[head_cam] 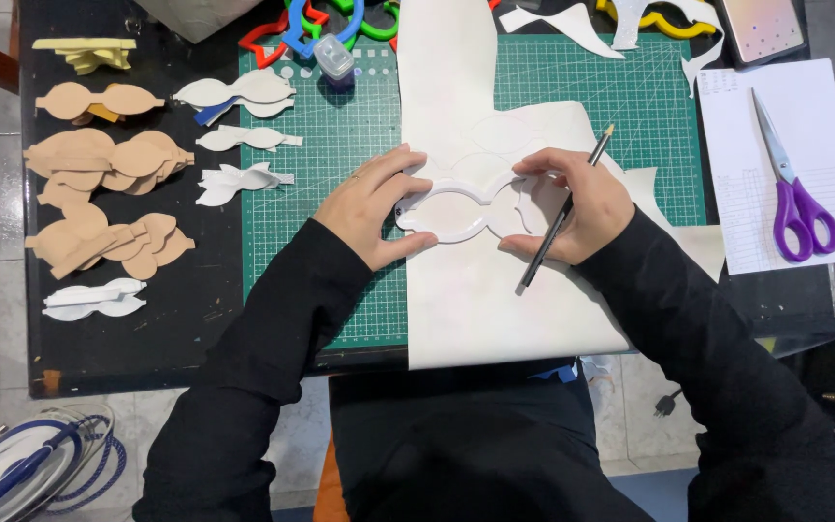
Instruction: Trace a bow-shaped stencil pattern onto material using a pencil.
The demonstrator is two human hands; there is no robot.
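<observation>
White bow-shaped plastic outline template (pixel 456 217) lay flat on a large white sheet of material (pixel 495 300), itself spread over the green gridded cutting mat (pixel 340 174). Left hand (pixel 371 205) pressed the template's left lobe, fingers spread and flat, gripping nothing. Right hand (pixel 577 205) steadied the right lobe while its fingers pinched one slim dark pencil (pixel 564 213), tip angled away from the person. No containers seen; one small clear-capped bottle (pixel 333 60) at the mat's far edge. One pair of purple-handled scissors (pixel 792 184) rested on a lined paper sheet (pixel 785 164). Tan bow cutouts (pixel 108 159) lay in several piles on the left; exact count unclear.
</observation>
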